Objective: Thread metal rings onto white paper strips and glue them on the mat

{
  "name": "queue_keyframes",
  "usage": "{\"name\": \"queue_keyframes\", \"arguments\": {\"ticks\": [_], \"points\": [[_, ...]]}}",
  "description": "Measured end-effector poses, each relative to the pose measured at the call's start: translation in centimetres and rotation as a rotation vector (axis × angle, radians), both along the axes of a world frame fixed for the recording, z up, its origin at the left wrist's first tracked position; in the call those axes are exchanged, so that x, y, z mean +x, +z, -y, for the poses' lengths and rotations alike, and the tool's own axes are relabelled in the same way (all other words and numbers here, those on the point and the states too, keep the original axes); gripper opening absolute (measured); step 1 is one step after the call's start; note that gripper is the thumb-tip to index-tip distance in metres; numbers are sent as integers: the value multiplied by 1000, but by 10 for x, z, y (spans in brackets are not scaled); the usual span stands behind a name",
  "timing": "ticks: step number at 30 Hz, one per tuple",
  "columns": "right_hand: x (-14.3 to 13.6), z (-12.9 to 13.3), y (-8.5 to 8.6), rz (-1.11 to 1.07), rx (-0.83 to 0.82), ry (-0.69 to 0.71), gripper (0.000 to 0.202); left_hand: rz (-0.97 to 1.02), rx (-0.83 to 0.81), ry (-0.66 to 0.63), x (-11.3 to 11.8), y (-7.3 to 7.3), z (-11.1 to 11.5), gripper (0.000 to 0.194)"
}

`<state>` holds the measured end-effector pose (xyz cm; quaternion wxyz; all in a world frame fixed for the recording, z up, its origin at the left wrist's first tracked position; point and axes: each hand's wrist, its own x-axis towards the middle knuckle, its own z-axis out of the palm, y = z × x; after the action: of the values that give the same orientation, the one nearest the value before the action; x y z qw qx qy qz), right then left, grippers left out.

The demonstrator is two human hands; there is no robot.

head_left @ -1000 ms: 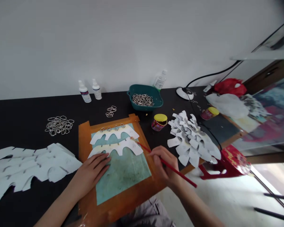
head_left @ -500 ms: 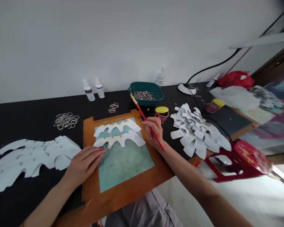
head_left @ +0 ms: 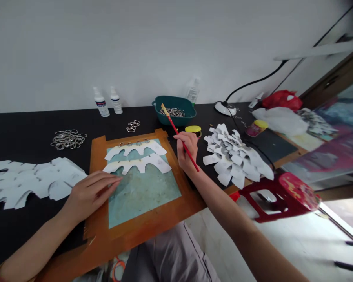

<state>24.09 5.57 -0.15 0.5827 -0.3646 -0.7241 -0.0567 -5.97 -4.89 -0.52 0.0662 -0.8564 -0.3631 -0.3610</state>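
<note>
My right hand (head_left: 187, 150) is closed around a thin red brush (head_left: 179, 135). The brush slants up to the left, its tip crusted with something yellowish in front of the green bowl. My left hand (head_left: 90, 194) lies open with fingers stretched, at the left edge of the mat, just below the lower white scalloped piece (head_left: 157, 162). Above that one lies an upper scalloped piece (head_left: 153, 147) with several metal rings (head_left: 138, 143) along its top edge. Both pieces lie on a pale blue-green sheet (head_left: 144, 199) edged with brown tape (head_left: 141, 219).
Scalloped pieces spread at left (head_left: 41, 178) and pile at right (head_left: 238, 154). Loose rings (head_left: 67, 140) lie behind the left ones. Along the wall stand a white bottle (head_left: 101, 102), a green bowl (head_left: 191, 117) of metal fittings and a lamp base (head_left: 225, 108). A yellow-lidded tub (head_left: 193, 129) stands near my right hand.
The whole view has shifted, so everything sits further left and higher. My right hand with the brush has moved slightly right relative to the mat. My left hand has barely moved.
</note>
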Motion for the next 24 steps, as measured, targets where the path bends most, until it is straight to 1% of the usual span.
{"name": "queue_keyframes", "arguments": {"ticks": [4, 11, 16, 19, 21, 24], "points": [[4, -2, 2, -24, 15, -8, 21, 19, -4, 41, -1, -3, 0, 11], [3, -1, 3, -30, 28, -19, 20, -1, -13, 43, -2, -10, -4, 12], [4, -1, 1, -37, -49, -17, 21, -4, 18, 42, -1, -10, -4, 13], [5, -1, -2, -43, -71, -17, 20, -6, 53, 99, -2, -9, -3, 16], [5, -1, -4, -47, -80, -15, 20, 0, 78, 141, -4, -8, -3, 21], [4, -1, -6, -44, -114, -26, 19, 12, 93, 162, -7, -8, -5, 29]]}}
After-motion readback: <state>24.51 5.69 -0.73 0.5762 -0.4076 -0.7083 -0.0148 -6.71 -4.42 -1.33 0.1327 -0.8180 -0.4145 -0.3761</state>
